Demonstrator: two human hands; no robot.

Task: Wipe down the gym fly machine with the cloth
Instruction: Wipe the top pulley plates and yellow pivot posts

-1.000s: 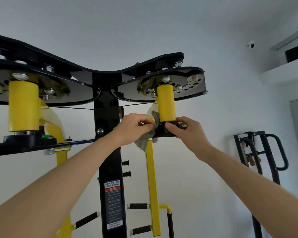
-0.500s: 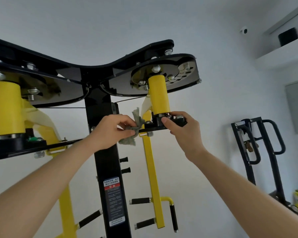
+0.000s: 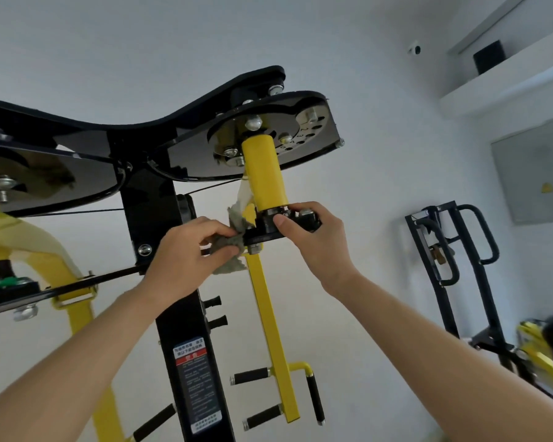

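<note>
Our left hand (image 3: 186, 250) pinches the crumpled grey cloth (image 3: 229, 244) between thumb and curled fingers. The cloth is bunched in the grip, with a scrap sticking up above the fingers and a tail hanging below the hand. It's pressed against the left end of the black pivot bracket (image 3: 267, 224) on the black-and-yellow fly machine.

Our right hand (image 3: 316, 244) grips the same bracket from the other side, thumb on its front face and fingers curled over the top. The two hands are close but not touching, with the bracket between them.

The yellow cylindrical sleeve (image 3: 264, 173) stands directly above the bracket, running up into the round black plate with numbered holes (image 3: 300, 141). The yellow square-tube arm (image 3: 268, 314) hangs straight below the cloth, with black foam handles (image 3: 251, 376) at its lower end. The black upright column (image 3: 154, 212) is behind our left hand.
</note>
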